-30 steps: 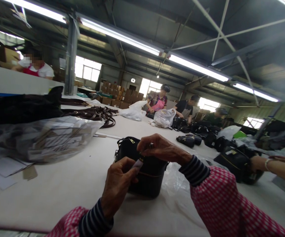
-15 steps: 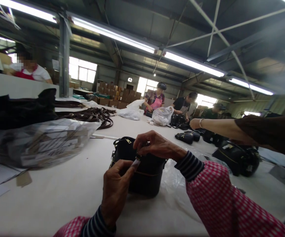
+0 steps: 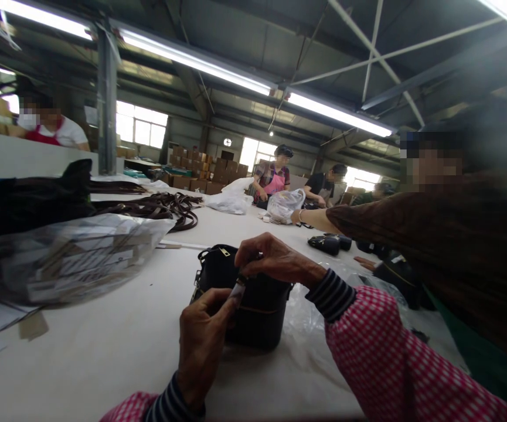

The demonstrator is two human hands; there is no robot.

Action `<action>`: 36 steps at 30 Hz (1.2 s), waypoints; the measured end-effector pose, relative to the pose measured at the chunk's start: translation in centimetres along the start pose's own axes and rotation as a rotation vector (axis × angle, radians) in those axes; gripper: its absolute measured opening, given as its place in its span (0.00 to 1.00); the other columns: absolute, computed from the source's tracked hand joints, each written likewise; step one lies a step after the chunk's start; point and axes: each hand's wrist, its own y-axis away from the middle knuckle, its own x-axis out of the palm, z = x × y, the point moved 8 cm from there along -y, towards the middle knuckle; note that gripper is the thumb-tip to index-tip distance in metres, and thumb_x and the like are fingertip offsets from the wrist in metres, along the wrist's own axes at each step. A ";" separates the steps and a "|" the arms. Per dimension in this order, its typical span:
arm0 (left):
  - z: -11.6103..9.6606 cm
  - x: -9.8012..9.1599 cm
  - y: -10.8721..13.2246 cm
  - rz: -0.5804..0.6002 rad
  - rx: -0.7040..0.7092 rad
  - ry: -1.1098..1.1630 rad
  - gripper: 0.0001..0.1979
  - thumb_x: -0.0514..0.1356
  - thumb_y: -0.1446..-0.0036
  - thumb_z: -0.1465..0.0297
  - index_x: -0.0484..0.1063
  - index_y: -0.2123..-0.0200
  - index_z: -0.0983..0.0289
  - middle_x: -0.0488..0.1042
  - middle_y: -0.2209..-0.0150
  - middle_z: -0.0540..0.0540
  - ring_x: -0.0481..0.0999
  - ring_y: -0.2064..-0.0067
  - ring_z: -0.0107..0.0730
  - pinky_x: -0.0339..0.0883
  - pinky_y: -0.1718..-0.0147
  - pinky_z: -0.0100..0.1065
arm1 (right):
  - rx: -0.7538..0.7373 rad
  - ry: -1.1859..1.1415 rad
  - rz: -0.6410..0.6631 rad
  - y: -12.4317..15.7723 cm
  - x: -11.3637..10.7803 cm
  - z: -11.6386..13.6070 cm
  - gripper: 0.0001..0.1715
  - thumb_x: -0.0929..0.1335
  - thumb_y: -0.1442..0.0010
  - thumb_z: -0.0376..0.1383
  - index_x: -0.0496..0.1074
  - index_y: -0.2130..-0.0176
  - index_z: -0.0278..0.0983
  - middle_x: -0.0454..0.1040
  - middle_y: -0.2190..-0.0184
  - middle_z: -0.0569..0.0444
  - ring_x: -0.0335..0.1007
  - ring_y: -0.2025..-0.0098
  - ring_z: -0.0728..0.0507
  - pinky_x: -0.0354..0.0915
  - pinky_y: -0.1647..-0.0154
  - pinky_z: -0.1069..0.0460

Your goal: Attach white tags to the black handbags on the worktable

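A small black bag [image 3: 253,305] stands upright on the white table [image 3: 116,346] right in front of me. My left hand [image 3: 203,337] is closed in a pinch on a small pale tag [image 3: 237,291] at the bag's near rim. My right hand [image 3: 275,261] is curled over the bag's top edge, fingertips pinched on something I cannot make out. Gold hardware [image 3: 224,252] shows at the bag's far rim.
A clear plastic bag of paper tags [image 3: 64,258] lies at the left, with dark straps [image 3: 169,205] behind it. A co-worker in a brown sleeve [image 3: 433,234] leans in from the right, arm stretched across the table. More black bags [image 3: 330,243] and other workers are farther back.
The co-worker at the right has leaned much further in, the arm reaching left across the table. My hands stay on the bag; my left thumb has pushed the tag up slightly.
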 end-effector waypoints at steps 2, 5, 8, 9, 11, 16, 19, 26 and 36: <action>-0.2 0.1 0.0 -0.004 0.006 -0.002 0.23 0.68 0.53 0.48 0.82 0.66 0.62 0.73 0.78 0.49 0.69 0.74 0.32 0.60 0.75 0.30 | 0.012 0.015 -0.011 0.1 0.0 0.1 0.07 0.72 0.49 0.29 0.78 0.66 0.31 0.75 0.72 0.55 0.70 0.68 0.47 0.65 0.63 0.53; -0.3 0.2 0.0 -0.002 0.005 0.011 0.23 0.68 0.53 0.48 0.82 0.66 0.63 0.73 0.79 0.50 0.69 0.75 0.32 0.59 0.75 0.29 | 0.025 0.016 -0.024 0.2 0.1 0.3 0.06 0.72 0.49 0.28 0.77 0.67 0.31 0.75 0.72 0.55 0.70 0.68 0.47 0.65 0.64 0.53; -0.1 0.2 0.0 -0.002 -0.006 0.052 0.25 0.68 0.52 0.47 0.81 0.65 0.63 0.73 0.80 0.50 0.70 0.76 0.31 0.60 0.76 0.29 | 0.025 0.010 -0.030 0.3 0.2 0.4 0.06 0.72 0.50 0.28 0.77 0.67 0.31 0.75 0.72 0.55 0.70 0.68 0.47 0.65 0.63 0.53; 0.0 0.2 0.0 -0.002 -0.013 0.066 0.25 0.68 0.52 0.46 0.81 0.64 0.63 0.73 0.80 0.50 0.70 0.76 0.31 0.61 0.77 0.28 | 0.022 0.012 -0.033 0.2 0.2 0.3 0.06 0.72 0.50 0.28 0.77 0.67 0.31 0.75 0.72 0.55 0.70 0.68 0.47 0.65 0.63 0.53; 0.2 0.2 0.1 0.003 -0.029 0.098 0.26 0.69 0.52 0.46 0.81 0.64 0.64 0.74 0.80 0.51 0.70 0.77 0.31 0.62 0.77 0.28 | 0.014 0.014 -0.036 0.2 0.2 0.2 0.06 0.71 0.50 0.28 0.77 0.67 0.32 0.75 0.72 0.56 0.69 0.68 0.47 0.65 0.63 0.53; 0.0 0.4 0.2 0.006 -0.032 0.206 0.27 0.72 0.54 0.48 0.81 0.63 0.66 0.77 0.76 0.53 0.74 0.75 0.32 0.67 0.77 0.27 | -0.005 0.032 -0.034 0.3 0.3 0.2 0.07 0.71 0.51 0.27 0.77 0.67 0.32 0.74 0.72 0.56 0.68 0.68 0.48 0.63 0.64 0.54; -0.2 0.6 0.1 0.009 -0.035 0.246 0.26 0.72 0.54 0.50 0.81 0.62 0.67 0.79 0.73 0.54 0.77 0.74 0.32 0.70 0.75 0.28 | -0.006 0.042 -0.036 0.4 0.3 0.5 0.07 0.71 0.51 0.27 0.77 0.68 0.32 0.73 0.72 0.57 0.67 0.68 0.48 0.62 0.65 0.54; -0.8 1.0 -0.2 0.058 0.006 0.247 0.24 0.71 0.51 0.52 0.80 0.61 0.67 0.80 0.69 0.54 0.80 0.71 0.36 0.73 0.72 0.30 | 0.002 0.087 -0.037 0.5 0.3 0.7 0.07 0.70 0.51 0.27 0.77 0.68 0.34 0.72 0.73 0.58 0.66 0.69 0.49 0.61 0.66 0.54; -3.0 1.0 -1.2 0.116 0.090 0.026 0.23 0.66 0.46 0.48 0.80 0.62 0.62 0.79 0.69 0.52 0.79 0.68 0.37 0.71 0.69 0.33 | -0.066 0.204 -0.279 1.4 -1.8 0.8 0.09 0.68 0.42 0.29 0.78 0.61 0.35 0.78 0.65 0.53 0.71 0.62 0.46 0.64 0.59 0.52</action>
